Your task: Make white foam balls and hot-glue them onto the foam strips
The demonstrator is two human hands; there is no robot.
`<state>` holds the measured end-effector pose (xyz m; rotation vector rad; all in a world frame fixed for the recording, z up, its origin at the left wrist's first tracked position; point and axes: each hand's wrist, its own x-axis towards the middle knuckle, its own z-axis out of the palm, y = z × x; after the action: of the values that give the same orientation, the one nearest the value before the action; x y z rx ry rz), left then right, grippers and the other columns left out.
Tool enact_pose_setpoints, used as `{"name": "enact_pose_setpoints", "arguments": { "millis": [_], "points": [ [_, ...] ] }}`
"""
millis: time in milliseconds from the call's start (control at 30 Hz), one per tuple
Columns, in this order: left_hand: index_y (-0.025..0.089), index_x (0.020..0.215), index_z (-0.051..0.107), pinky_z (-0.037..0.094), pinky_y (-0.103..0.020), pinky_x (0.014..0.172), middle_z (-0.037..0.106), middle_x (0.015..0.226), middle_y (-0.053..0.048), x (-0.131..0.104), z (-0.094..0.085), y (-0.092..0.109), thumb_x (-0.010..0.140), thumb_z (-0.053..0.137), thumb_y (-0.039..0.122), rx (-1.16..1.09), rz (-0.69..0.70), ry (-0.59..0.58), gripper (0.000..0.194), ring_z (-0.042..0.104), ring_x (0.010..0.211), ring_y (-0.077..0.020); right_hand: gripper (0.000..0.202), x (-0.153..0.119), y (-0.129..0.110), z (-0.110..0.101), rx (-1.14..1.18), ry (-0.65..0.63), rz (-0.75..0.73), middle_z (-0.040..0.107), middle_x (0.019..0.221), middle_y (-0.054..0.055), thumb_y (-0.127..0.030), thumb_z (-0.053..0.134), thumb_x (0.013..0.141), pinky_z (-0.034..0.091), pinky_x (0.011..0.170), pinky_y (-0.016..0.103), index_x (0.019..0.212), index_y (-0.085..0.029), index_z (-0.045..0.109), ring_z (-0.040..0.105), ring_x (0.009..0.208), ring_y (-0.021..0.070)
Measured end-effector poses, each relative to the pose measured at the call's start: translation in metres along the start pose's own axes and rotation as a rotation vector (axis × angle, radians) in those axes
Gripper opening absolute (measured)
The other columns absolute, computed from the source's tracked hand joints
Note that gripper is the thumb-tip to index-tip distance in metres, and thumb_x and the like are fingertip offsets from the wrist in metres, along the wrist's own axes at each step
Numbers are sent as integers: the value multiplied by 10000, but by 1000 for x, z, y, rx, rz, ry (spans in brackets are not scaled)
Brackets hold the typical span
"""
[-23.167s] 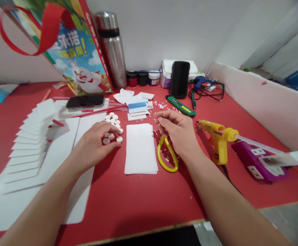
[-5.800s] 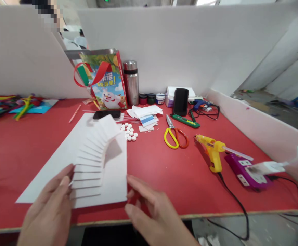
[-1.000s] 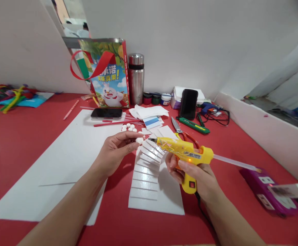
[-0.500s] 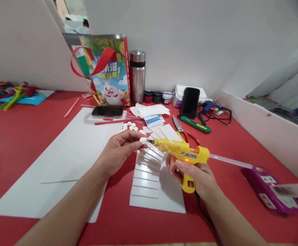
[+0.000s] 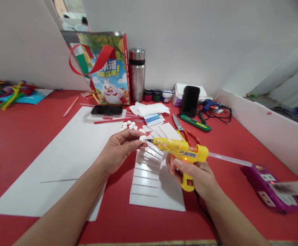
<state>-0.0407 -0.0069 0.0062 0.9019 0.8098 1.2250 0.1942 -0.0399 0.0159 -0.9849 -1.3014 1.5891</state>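
Between thumb and fingers, my left hand (image 5: 123, 147) pinches a small white ball (image 5: 143, 138). My right hand (image 5: 192, 172) is wrapped round the handle of a yellow glue gun (image 5: 176, 147), whose metal nozzle meets the ball's right side. A clear glue stick (image 5: 228, 158) juts from the back of the gun, and an orange light glows on its body. Several more white balls (image 5: 131, 124) lie just beyond my left hand. Below the gun rests a white board piece with stepped strips (image 5: 145, 177).
Large white sheets (image 5: 59, 160) cover the left of the red table (image 5: 128, 229). Scissors (image 5: 179, 123), a green utility knife (image 5: 196, 123) and phones stand or lie farther back. A purple power strip (image 5: 269, 191) sits at right. Behind are a steel flask (image 5: 137, 77) and a printed bag (image 5: 107, 78).
The view has shifted very slightly. Both hands keep the same hold, with the nozzle still at the white ball.
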Motion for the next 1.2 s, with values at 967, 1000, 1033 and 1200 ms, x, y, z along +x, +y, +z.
{"name": "enact_pose_setpoints", "arguments": {
  "millis": [967,1000,1033,1200],
  "points": [
    [166,940,816,592,-199,772,784,858,-43,0,-3,0,752,878,174,-48,9,-4,199,742,764,-118,397,-1,3,-2,-38,-31,-39,527,579,6,-491,697,861,332,428,259,647,-180,576,460,469,113],
    [162,941,815,592,-200,777,785,861,-46,0,-3,0,753,876,169,-47,7,3,199,742,764,-118,394,-1,3,-2,-36,-35,-37,530,581,6,-489,697,865,336,428,258,650,-180,578,465,470,114],
    [158,944,814,593,-202,779,785,864,-49,0,-3,-1,754,874,165,-45,1,9,200,742,761,-118,393,-1,4,-2,-34,-39,-34,534,583,6,-488,698,867,340,428,257,653,-180,581,472,472,114],
    [154,960,810,599,-203,781,787,877,-50,1,-2,-2,755,872,153,-27,-15,6,215,743,744,-115,410,-1,4,-3,-26,-44,-31,541,590,6,-500,707,868,361,427,250,649,-177,580,489,469,111]
  ]
}}
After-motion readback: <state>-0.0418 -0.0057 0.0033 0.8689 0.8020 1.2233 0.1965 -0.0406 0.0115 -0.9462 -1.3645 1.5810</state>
